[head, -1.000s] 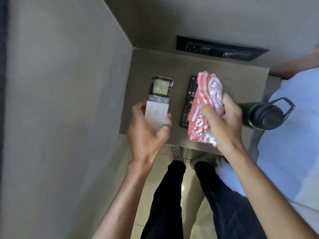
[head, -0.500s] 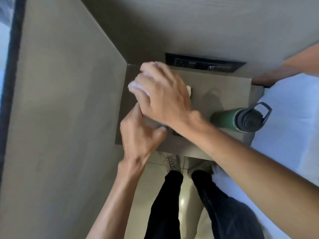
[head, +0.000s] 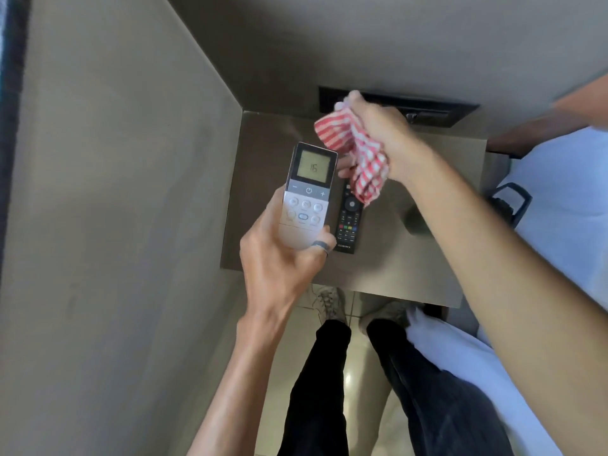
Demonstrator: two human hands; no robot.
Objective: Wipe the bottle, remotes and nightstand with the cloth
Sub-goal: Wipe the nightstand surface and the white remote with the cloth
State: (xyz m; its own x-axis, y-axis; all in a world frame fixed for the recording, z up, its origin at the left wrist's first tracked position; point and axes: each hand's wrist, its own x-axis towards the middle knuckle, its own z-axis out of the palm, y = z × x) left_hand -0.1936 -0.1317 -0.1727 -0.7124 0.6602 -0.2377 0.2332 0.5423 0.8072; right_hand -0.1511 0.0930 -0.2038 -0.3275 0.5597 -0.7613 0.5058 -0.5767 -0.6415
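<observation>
My left hand (head: 279, 258) holds a silver air-conditioner remote (head: 307, 195) by its lower end, lifted above the brown nightstand (head: 388, 268), with its lit screen facing up. My right hand (head: 381, 139) grips a bunched red-and-white checked cloth (head: 358, 156) just right of the remote's top, over the back of the nightstand. A black TV remote (head: 349, 222) lies flat on the nightstand beside the lifted one, its upper end under the hanging cloth. The green bottle (head: 416, 225) lies on the nightstand's right side, mostly hidden behind my right forearm; its black lid handle (head: 510, 202) shows past the arm.
A grey wall panel (head: 115, 209) closes the left side and a wall (head: 362, 44) runs behind. A black socket strip (head: 437, 110) sits in that wall above the nightstand. A white bed (head: 559, 192) borders the right. My dark-trousered legs and shoes (head: 329, 304) stand on the tiled floor below.
My right hand with the cloth has come off the silver remote and moved right and back, uncovering its face. The left hand still holds that remote, now raised higher.
</observation>
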